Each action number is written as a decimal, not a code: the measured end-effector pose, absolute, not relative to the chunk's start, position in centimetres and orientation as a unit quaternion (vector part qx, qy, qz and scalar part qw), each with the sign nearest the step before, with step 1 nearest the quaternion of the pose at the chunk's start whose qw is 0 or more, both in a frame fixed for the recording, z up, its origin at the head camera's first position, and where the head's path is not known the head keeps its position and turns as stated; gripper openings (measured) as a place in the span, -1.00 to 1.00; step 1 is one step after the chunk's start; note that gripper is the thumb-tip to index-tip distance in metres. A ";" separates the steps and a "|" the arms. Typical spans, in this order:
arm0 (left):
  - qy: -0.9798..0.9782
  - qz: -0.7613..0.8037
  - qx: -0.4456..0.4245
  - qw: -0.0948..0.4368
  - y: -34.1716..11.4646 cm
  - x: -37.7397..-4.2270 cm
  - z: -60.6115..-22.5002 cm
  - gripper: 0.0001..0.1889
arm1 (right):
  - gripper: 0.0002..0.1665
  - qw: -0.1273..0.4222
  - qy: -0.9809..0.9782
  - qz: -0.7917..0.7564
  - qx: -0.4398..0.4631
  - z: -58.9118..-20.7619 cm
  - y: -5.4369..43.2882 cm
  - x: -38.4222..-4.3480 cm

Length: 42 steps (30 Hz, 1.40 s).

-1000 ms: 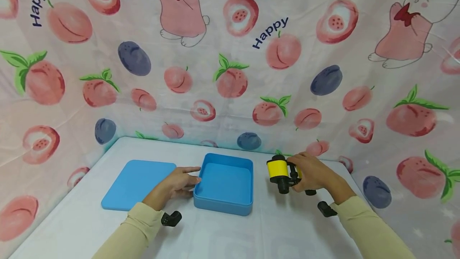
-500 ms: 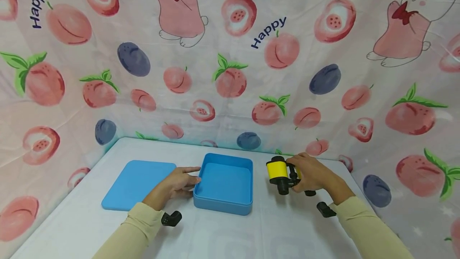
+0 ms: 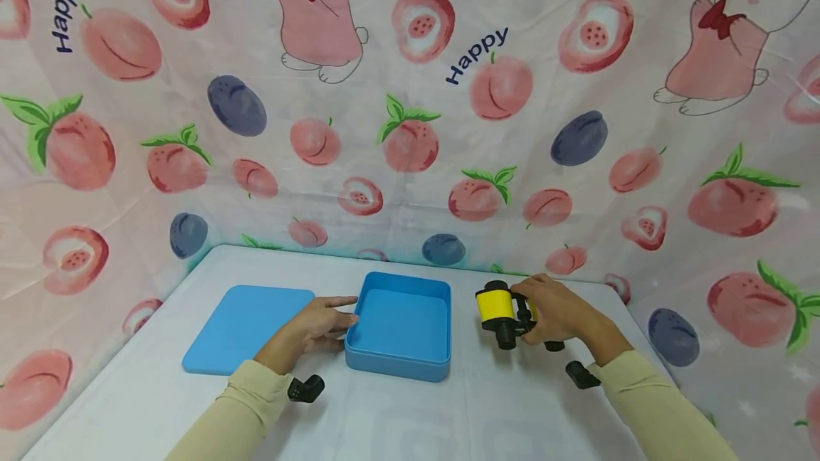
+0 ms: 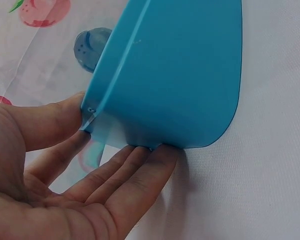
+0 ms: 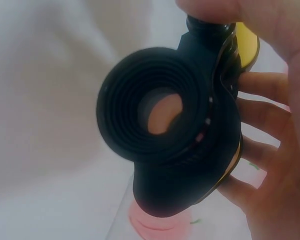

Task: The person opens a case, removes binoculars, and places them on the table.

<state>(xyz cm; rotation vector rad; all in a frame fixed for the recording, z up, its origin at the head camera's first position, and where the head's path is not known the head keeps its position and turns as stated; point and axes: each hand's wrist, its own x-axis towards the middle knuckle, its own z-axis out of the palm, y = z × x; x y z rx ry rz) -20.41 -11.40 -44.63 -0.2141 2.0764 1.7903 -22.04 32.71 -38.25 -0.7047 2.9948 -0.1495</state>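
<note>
A blue square box (image 3: 402,324) stands open-topped on the white table, with nothing inside it. At its left wall is my left hand (image 3: 318,324); in the left wrist view the thumb (image 4: 55,120) meets the rim and the fingertips (image 4: 165,155) lie against the outer side. To the right of the box, my right hand (image 3: 559,308) grips yellow and black binoculars (image 3: 496,304) by their right barrel. One dark lens barrel (image 5: 150,107) faces the camera in the right wrist view. Whether the binoculars touch the table I cannot tell.
A flat blue lid (image 3: 250,322) lies on the table (image 3: 410,418) left of the box, partly behind my left hand. A fruit-printed cloth (image 3: 410,219) hangs along the table's back and sides. Black wrist cameras (image 3: 306,389) sit at both cuffs.
The binoculars and my right hand have sunk very slightly. My left hand and the box keep their places; the head view has shifted a little.
</note>
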 end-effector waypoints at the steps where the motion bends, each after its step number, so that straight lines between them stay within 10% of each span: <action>1: 0.740 0.639 -0.076 0.195 -11.4 -20.4 -44.6 -0.37 | 0.02 0.031 0.972 -0.048 -0.230 -38.3 32.7 -22.0; 42: 0.741 0.638 -0.082 0.192 -11.3 -20.5 -44.9 -0.38 | 0.03 0.047 0.971 -0.041 -0.230 -40.2 32.9 -22.2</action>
